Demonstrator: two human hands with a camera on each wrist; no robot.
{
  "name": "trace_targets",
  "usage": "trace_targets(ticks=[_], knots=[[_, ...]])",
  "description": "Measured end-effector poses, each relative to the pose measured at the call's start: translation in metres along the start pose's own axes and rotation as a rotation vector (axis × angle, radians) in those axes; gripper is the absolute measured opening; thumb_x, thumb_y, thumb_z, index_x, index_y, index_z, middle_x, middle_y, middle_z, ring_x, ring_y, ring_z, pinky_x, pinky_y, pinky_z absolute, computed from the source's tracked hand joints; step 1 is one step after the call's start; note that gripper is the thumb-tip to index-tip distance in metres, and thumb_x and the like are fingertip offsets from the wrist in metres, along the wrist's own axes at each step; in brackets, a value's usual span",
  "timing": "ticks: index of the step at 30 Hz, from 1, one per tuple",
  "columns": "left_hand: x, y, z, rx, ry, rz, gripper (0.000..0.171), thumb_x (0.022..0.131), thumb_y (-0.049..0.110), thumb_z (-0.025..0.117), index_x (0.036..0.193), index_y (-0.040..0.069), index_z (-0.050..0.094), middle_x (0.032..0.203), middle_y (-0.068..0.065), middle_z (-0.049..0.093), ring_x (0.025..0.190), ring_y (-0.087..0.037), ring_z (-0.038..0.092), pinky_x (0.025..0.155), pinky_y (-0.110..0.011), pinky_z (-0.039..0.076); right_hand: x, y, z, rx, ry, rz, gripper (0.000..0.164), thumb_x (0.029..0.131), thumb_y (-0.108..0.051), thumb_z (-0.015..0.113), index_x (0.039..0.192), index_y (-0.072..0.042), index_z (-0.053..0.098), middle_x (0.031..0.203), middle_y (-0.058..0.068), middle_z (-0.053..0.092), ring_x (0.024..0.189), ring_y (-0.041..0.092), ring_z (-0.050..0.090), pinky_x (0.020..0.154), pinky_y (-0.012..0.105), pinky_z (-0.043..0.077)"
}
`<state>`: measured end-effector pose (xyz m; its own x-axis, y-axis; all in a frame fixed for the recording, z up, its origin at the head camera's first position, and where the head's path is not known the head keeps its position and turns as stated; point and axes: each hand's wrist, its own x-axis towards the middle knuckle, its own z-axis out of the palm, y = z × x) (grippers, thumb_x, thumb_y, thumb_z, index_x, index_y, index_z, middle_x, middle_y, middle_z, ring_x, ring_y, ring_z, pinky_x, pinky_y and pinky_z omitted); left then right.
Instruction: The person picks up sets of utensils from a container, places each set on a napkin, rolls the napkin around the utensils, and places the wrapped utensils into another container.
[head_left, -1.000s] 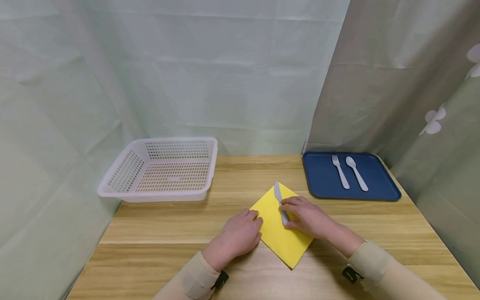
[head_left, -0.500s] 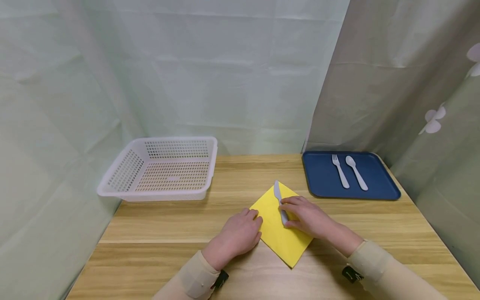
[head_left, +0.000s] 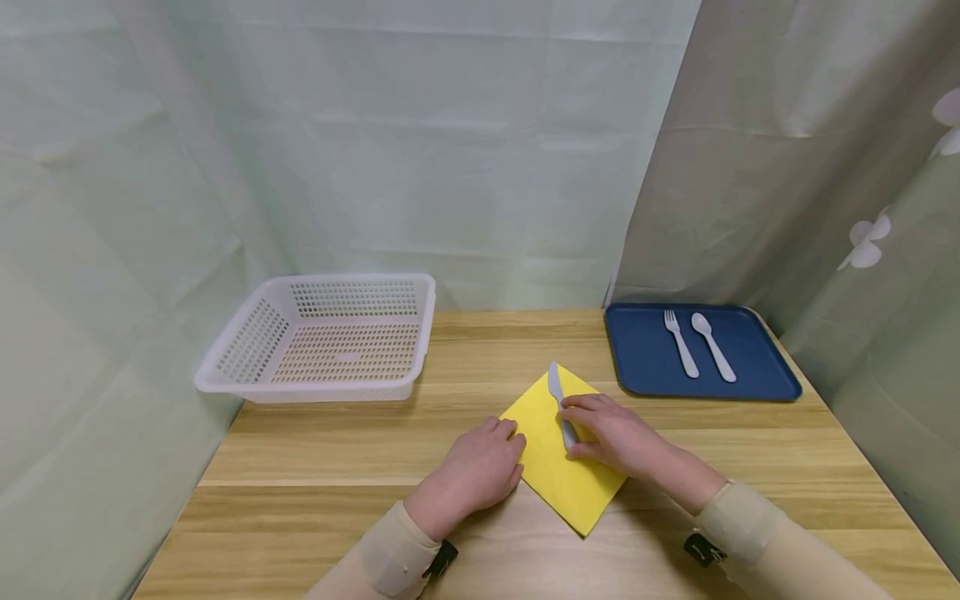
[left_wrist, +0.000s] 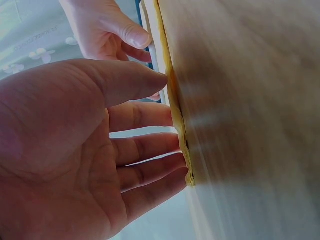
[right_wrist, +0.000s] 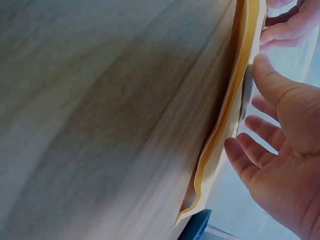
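Observation:
A folded yellow napkin (head_left: 558, 487) lies on the table, turned so a corner points toward me. On top of it rests a light grey plastic knife (head_left: 555, 383), its blade tip reaching the far corner. My right hand (head_left: 618, 433) holds the knife by its handle between thumb and fingers, low over the napkin. My left hand (head_left: 480, 467) rests at the napkin's left corner; in the left wrist view its fairly straight fingertips (left_wrist: 175, 175) touch the napkin's edge. Part of the knife handle is hidden behind the right fingers.
A white perforated basket (head_left: 408, 387) stands at the back left of the wooden table (head_left: 315, 508). At the back right is a blue tray (head_left: 645, 367) with a fork (head_left: 681, 346) and a spoon (head_left: 714, 346) on it. Pale curtains (head_left: 465, 167) hang close behind.

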<state>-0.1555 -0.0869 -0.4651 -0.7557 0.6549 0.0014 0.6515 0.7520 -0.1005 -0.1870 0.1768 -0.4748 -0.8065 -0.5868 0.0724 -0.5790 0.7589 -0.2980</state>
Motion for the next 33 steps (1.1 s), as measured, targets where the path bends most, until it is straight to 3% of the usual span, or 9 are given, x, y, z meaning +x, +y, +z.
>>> trace_targets(ticks=[12,21,33], knots=[[0.001,0.000,0.000,-0.025,-0.022,-0.009,0.033,0.103,0.036,0.076,0.125,0.010,0.076,0.134,-0.009,0.069,0.115,-0.026,0.064,0.091,-0.037,0.060,0.000,0.000,-0.001,-0.040,0.033,0.014,0.058,0.094,-0.035,0.091,0.141,-0.008,0.073,0.148,0.011,0.066,0.139,0.034,0.060,0.113,0.051,0.052],[0.001,-0.001,0.001,-0.024,-0.026,-0.008,0.034,0.104,0.036,0.075,0.126,0.009,0.076,0.134,-0.010,0.069,0.115,-0.027,0.063,0.092,-0.037,0.060,-0.002,0.003,-0.006,-0.060,0.082,0.055,0.063,0.097,-0.039,0.086,0.148,-0.006,0.068,0.152,0.016,0.063,0.142,0.038,0.058,0.116,0.055,0.049],[0.000,0.000,0.000,-0.017,-0.004,-0.001,0.032,0.102,0.035,0.077,0.122,0.010,0.076,0.130,-0.009,0.069,0.109,-0.025,0.062,0.087,-0.036,0.060,-0.005,0.013,-0.014,-0.126,0.185,0.038,0.065,0.100,-0.036,0.084,0.152,-0.001,0.064,0.159,0.021,0.058,0.147,0.046,0.052,0.118,0.064,0.043]])
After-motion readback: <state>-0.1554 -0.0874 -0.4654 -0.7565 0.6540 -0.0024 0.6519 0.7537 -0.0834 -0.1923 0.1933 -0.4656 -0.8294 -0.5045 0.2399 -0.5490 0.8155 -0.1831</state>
